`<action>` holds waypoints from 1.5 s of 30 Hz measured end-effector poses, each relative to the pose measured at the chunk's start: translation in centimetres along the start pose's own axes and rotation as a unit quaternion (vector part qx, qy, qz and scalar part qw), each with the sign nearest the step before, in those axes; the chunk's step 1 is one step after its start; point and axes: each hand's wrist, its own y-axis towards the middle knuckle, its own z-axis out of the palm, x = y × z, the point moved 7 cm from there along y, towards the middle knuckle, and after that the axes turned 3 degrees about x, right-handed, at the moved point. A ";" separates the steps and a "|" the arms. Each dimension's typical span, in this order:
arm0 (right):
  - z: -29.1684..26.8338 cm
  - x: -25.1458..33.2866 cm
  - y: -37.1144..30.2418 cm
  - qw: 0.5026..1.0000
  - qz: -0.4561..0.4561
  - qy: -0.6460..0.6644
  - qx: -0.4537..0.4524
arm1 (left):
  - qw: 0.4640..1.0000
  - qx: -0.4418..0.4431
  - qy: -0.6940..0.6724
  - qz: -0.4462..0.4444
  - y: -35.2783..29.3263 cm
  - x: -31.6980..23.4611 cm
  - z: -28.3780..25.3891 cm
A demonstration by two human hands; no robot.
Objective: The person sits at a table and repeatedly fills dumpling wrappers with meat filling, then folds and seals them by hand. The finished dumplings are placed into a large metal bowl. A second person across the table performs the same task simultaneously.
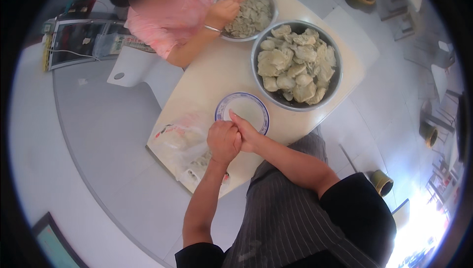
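While a co-worker in a pink top (175, 21) works over a grey metal bowl (275, 7) of small greenish flakes (253, 16) by the far edge of the cream tabletop (202, 93), a larger round metal bowl (339, 73), heaped with thick grey-green lumps (295, 66), stands near the right edge. A crumpled clear plastic bag (185, 137) fills the left corner. Left hand (224, 141) and right hand (246, 134) press together, left fingers curled — whether they hold anything, I cannot tell — covering part of a round white plate (241, 97), blue-patterned around its rim, toward the near edge.
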 end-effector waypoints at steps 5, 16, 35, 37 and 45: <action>0.8 -0.5 -0.5 0.998 0.033 -0.040 0.048 | 0.996 -0.029 0.028 0.076 0.1 -1.3 -2.3; 3.2 -0.4 -2.5 0.991 0.031 -0.104 0.075 | 0.985 -0.119 -0.023 0.126 -0.6 -2.9 -4.1; 2.9 1.7 -2.3 0.987 -0.035 -0.155 -0.037 | 0.978 -0.138 -0.042 0.151 1.7 -3.2 -3.7; 3.0 1.6 -2.2 0.987 -0.032 -0.157 -0.028 | 0.978 -0.136 -0.042 0.152 1.7 -3.1 -3.4; 4.5 1.5 -2.7 0.983 -0.016 -0.179 -0.047 | 0.977 -0.146 -0.063 0.140 1.3 -2.0 -3.4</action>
